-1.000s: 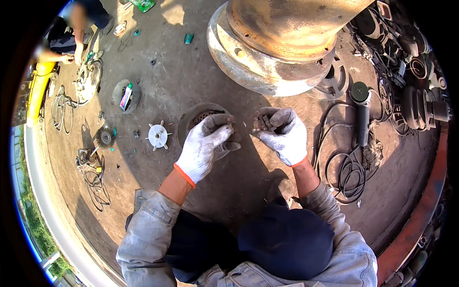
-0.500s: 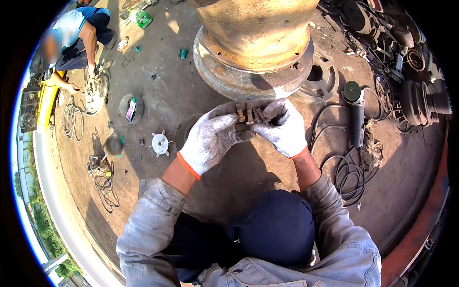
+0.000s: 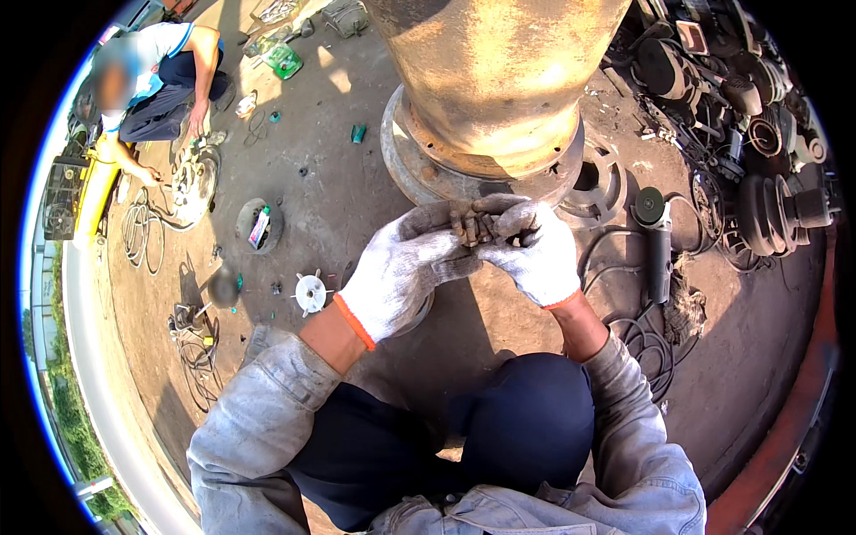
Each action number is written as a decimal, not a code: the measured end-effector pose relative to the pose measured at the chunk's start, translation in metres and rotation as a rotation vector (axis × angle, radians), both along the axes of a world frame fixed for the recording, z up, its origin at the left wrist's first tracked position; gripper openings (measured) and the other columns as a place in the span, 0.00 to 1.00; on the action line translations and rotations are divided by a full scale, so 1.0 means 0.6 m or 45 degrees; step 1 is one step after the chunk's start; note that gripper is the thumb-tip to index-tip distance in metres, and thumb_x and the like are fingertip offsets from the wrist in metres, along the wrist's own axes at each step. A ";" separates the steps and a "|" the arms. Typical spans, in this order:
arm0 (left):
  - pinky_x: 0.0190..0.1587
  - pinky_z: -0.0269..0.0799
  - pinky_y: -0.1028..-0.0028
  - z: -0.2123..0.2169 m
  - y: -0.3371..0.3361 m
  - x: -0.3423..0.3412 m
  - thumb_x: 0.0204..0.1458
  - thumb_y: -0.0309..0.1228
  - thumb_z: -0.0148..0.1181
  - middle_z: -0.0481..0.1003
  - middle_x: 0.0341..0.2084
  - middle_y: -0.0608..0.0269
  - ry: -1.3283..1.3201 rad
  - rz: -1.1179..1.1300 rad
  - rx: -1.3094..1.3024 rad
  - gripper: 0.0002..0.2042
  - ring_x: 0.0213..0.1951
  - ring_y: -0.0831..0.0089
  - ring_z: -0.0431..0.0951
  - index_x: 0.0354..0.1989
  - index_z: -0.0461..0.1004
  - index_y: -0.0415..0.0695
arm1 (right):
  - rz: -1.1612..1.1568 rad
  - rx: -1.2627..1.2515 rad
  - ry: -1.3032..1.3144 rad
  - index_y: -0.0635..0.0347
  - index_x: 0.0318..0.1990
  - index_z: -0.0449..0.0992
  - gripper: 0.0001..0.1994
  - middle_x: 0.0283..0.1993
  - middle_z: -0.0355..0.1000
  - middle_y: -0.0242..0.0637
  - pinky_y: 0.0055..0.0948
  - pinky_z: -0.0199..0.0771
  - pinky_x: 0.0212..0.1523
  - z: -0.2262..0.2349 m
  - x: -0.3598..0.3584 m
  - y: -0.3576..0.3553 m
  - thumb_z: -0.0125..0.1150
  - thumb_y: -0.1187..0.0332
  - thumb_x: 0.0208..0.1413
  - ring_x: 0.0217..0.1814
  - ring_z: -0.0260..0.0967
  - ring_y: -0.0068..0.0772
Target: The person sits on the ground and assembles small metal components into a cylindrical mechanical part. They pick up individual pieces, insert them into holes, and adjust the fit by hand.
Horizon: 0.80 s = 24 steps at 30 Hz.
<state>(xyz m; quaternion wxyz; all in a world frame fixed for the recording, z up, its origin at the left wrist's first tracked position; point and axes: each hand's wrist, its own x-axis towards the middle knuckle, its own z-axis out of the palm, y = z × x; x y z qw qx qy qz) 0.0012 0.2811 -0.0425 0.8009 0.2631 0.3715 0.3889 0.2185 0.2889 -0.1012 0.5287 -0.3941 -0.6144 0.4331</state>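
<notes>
While both gloved hands (image 3: 473,254) pinch a rusty part (image 3: 473,229), nothing holds it.

Harsh sunlight, deep hard shadows, glare on metal, fisheye-bent edges, dark rim

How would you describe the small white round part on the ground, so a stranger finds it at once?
Start at the big rusty pipe standing at the top middle. Go down and left, past the gloved left hand, to the bare dirt ground. The white round part lies there alone, toothed around its rim, far paler than the dark dish above it.
</notes>
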 end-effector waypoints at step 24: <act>0.51 0.81 0.71 -0.045 0.054 0.031 0.62 0.20 0.60 0.80 0.47 0.54 -0.056 0.113 -0.124 0.14 0.46 0.71 0.81 0.56 0.74 0.31 | -0.113 -0.522 -0.958 0.68 0.61 0.77 0.22 0.55 0.82 0.44 0.29 0.80 0.56 0.094 -0.037 0.040 0.70 0.76 0.59 0.55 0.81 0.30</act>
